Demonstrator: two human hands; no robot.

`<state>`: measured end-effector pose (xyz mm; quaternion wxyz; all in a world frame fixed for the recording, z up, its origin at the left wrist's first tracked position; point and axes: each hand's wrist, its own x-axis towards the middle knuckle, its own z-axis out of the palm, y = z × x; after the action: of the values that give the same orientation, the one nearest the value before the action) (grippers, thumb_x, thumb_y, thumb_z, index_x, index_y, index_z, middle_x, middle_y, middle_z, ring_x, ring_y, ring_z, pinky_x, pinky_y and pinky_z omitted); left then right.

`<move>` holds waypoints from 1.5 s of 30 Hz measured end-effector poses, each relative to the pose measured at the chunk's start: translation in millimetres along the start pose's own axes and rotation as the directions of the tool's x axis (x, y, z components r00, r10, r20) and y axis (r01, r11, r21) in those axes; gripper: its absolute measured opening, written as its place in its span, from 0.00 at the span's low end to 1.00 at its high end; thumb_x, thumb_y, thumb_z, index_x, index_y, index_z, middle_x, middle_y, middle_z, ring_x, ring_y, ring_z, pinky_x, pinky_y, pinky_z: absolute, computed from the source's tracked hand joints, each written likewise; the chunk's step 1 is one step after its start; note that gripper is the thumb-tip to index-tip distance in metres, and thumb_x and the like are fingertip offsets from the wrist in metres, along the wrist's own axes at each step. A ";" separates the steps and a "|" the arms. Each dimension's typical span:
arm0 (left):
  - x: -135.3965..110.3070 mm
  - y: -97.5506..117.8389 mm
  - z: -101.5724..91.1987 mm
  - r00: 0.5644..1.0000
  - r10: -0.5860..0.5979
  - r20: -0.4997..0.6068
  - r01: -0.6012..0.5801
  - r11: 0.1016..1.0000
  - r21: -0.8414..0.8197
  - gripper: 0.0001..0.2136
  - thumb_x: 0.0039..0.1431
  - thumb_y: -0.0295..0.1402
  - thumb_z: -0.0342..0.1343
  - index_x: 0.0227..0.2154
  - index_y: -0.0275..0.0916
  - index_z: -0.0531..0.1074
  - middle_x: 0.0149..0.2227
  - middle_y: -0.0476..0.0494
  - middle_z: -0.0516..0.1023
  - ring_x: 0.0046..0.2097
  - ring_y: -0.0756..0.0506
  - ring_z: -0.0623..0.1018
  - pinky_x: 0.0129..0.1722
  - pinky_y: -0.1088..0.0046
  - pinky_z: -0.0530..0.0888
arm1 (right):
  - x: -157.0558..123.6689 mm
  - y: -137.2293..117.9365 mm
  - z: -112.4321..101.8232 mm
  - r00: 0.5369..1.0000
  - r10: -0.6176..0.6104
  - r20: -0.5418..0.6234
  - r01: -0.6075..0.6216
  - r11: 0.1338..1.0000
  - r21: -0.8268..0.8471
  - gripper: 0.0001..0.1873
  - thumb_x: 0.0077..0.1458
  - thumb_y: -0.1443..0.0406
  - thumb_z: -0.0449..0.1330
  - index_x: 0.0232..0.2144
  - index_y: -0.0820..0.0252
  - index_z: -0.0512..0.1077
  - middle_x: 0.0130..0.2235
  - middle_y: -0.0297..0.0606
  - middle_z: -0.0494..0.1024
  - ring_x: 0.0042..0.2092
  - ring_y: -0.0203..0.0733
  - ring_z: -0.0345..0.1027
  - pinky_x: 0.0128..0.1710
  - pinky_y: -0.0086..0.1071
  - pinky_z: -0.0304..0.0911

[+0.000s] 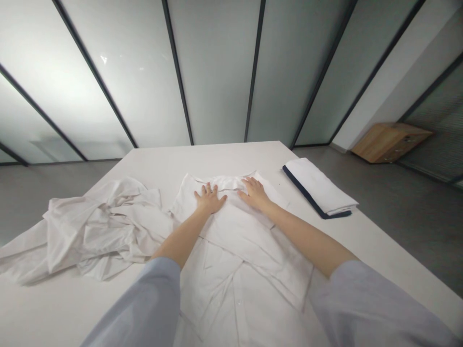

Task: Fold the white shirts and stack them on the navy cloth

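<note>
A white shirt (238, 241) lies spread on the white table (379, 246), partly folded, its collar end far from me. My left hand (210, 198) rests flat on the shirt near the collar, fingers spread. My right hand (255, 193) lies flat beside it on the upper part of the shirt, fingers stretched out. Neither hand holds anything.
A crumpled heap of white cloth (94, 231) lies at the left of the table. A folded white garment with a dark edge (320, 188) sits at the right. Beyond the table are frosted glass panels and a wooden cabinet (390, 140) on the grey floor.
</note>
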<state>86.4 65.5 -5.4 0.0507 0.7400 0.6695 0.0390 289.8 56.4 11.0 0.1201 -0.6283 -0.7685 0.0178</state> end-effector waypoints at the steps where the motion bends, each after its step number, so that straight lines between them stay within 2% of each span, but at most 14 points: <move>1: 5.1 -0.9 -1.2 1.000 0.011 -0.015 -0.011 1.000 -0.003 0.37 0.58 0.59 0.38 0.65 0.42 0.53 0.69 0.34 0.45 0.67 0.29 0.48 0.60 0.40 0.48 | -9.9 -4.7 0.7 0.999 -0.022 0.047 0.022 1.000 0.010 0.33 0.62 0.48 0.45 0.64 0.56 0.54 0.67 0.45 0.54 0.67 0.52 0.42 0.64 0.45 0.39; 5: 14.1 -2.7 -5.0 0.980 0.059 -0.189 -0.067 0.997 -0.033 0.30 0.61 0.50 0.43 0.60 0.36 0.59 0.65 0.31 0.57 0.64 0.35 0.58 0.61 0.54 0.56 | -41.9 -22.4 13.3 0.978 0.000 0.210 -0.004 1.000 0.020 0.41 0.59 0.40 0.41 0.67 0.53 0.48 0.69 0.47 0.47 0.68 0.59 0.35 0.63 0.55 0.36; 8: 8.0 -3.1 -8.4 0.960 0.067 -0.274 -0.084 0.995 -0.050 0.23 0.61 0.44 0.45 0.55 0.38 0.65 0.59 0.34 0.66 0.60 0.38 0.65 0.58 0.61 0.62 | -44.9 -27.6 19.8 0.965 0.020 0.261 -0.017 1.000 -0.013 0.44 0.56 0.37 0.40 0.67 0.52 0.47 0.70 0.48 0.41 0.68 0.62 0.30 0.62 0.59 0.30; 12: -15.2 -4.3 -12.3 0.969 0.057 -0.241 -0.068 0.997 -0.035 0.23 0.62 0.47 0.44 0.55 0.40 0.66 0.59 0.37 0.66 0.60 0.38 0.64 0.57 0.61 0.63 | -24.0 -23.9 17.0 0.968 0.016 0.252 -0.007 0.999 -0.039 0.43 0.57 0.38 0.40 0.67 0.53 0.47 0.69 0.48 0.41 0.68 0.62 0.31 0.62 0.58 0.32; 18: -56.2 -3.0 -8.0 0.999 0.045 0.015 -0.046 0.998 0.042 0.34 0.63 0.53 0.35 0.64 0.36 0.53 0.67 0.31 0.52 0.67 0.33 0.52 0.61 0.48 0.54 | 15.5 -14.4 16.9 0.989 -0.014 0.148 0.026 0.997 -0.077 0.35 0.62 0.45 0.43 0.63 0.57 0.57 0.67 0.50 0.51 0.66 0.59 0.42 0.61 0.52 0.41; 20: -60.0 -2.8 -5.8 0.998 0.037 0.044 -0.040 0.997 0.061 0.35 0.62 0.54 0.34 0.66 0.35 0.50 0.68 0.30 0.48 0.68 0.31 0.49 0.61 0.44 0.51 | 22.5 -13.6 18.1 0.997 -0.033 0.074 0.040 0.995 -0.096 0.31 0.62 0.49 0.46 0.61 0.59 0.61 0.65 0.50 0.57 0.65 0.56 0.47 0.61 0.49 0.44; 23: -51.0 -4.8 -4.4 0.999 0.030 0.038 -0.033 0.996 0.078 0.36 0.62 0.54 0.34 0.66 0.36 0.49 0.68 0.30 0.46 0.68 0.31 0.48 0.62 0.44 0.49 | 22.1 -15.3 15.6 0.998 -0.064 -0.026 0.061 0.991 -0.117 0.27 0.63 0.54 0.48 0.59 0.60 0.62 0.61 0.49 0.63 0.63 0.52 0.50 0.60 0.44 0.45; 26: -29.2 -9.4 -3.9 0.999 0.023 0.038 -0.025 0.997 0.074 0.36 0.62 0.54 0.34 0.66 0.36 0.49 0.69 0.31 0.45 0.68 0.31 0.48 0.62 0.44 0.48 | 8.6 -19.0 9.0 0.993 -0.105 -0.056 0.097 0.987 -0.124 0.26 0.63 0.55 0.47 0.59 0.61 0.62 0.61 0.49 0.64 0.62 0.51 0.51 0.60 0.42 0.45; 29: -6.2 -13.5 -2.8 0.999 0.038 0.005 -0.038 0.997 0.066 0.36 0.62 0.54 0.35 0.65 0.34 0.50 0.68 0.29 0.47 0.68 0.31 0.49 0.62 0.44 0.49 | -11.9 -22.2 5.8 0.992 -0.121 -0.029 0.116 0.985 -0.131 0.27 0.63 0.52 0.47 0.58 0.60 0.64 0.61 0.48 0.63 0.63 0.52 0.50 0.60 0.44 0.44; 33: 7.8 -14.5 -2.8 0.989 0.070 -0.131 -0.069 0.998 0.016 0.33 0.61 0.51 0.41 0.62 0.34 0.55 0.64 0.30 0.58 0.65 0.34 0.58 0.61 0.51 0.55 | -31.9 -20.4 11.5 0.998 -0.017 0.066 0.025 0.992 -0.123 0.33 0.62 0.46 0.44 0.62 0.58 0.60 0.64 0.51 0.58 0.65 0.58 0.47 0.61 0.50 0.42; 36: 2.8 -15.1 -5.0 0.973 0.096 -0.212 -0.099 0.995 -0.007 0.26 0.61 0.47 0.44 0.57 0.36 0.62 0.58 0.34 0.68 0.59 0.38 0.67 0.57 0.60 0.63 | -34.3 -16.0 15.5 0.992 0.028 0.124 -0.015 0.995 -0.102 0.36 0.62 0.44 0.41 0.64 0.56 0.56 0.66 0.49 0.54 0.66 0.59 0.45 0.61 0.49 0.43; 38: -5.1 -19.1 -6.9 0.972 0.096 -0.212 -0.100 0.995 -0.006 0.24 0.62 0.46 0.44 0.55 0.37 0.64 0.57 0.35 0.68 0.58 0.39 0.68 0.55 0.62 0.65 | -32.1 -13.9 15.6 0.990 0.025 0.138 -0.012 0.996 -0.093 0.36 0.62 0.44 0.41 0.64 0.56 0.55 0.67 0.48 0.52 0.66 0.58 0.43 0.61 0.48 0.42; 41: -20.8 -33.8 -8.7 0.986 0.033 -0.164 -0.034 0.999 -0.004 0.26 0.62 0.48 0.43 0.57 0.37 0.62 0.62 0.33 0.62 0.62 0.37 0.63 0.58 0.60 0.62 | -29.4 -13.0 13.7 0.988 0.017 0.151 -0.004 0.996 -0.088 0.36 0.62 0.44 0.40 0.64 0.56 0.55 0.67 0.48 0.52 0.67 0.58 0.43 0.62 0.48 0.42; 45: -50.6 -70.7 -7.6 0.993 -0.060 -0.097 0.058 0.998 -0.024 0.31 0.63 0.50 0.40 0.62 0.35 0.55 0.67 0.30 0.53 0.66 0.35 0.55 0.61 0.53 0.57 | -29.9 -13.0 12.5 0.989 0.011 0.150 0.002 0.996 -0.086 0.36 0.62 0.45 0.41 0.64 0.57 0.55 0.67 0.49 0.52 0.66 0.59 0.43 0.61 0.48 0.43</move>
<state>10.5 22.3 -6.4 0.0267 0.7166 0.6923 0.0807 280.2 26.2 -3.7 0.0347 -0.6315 -0.7739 0.0325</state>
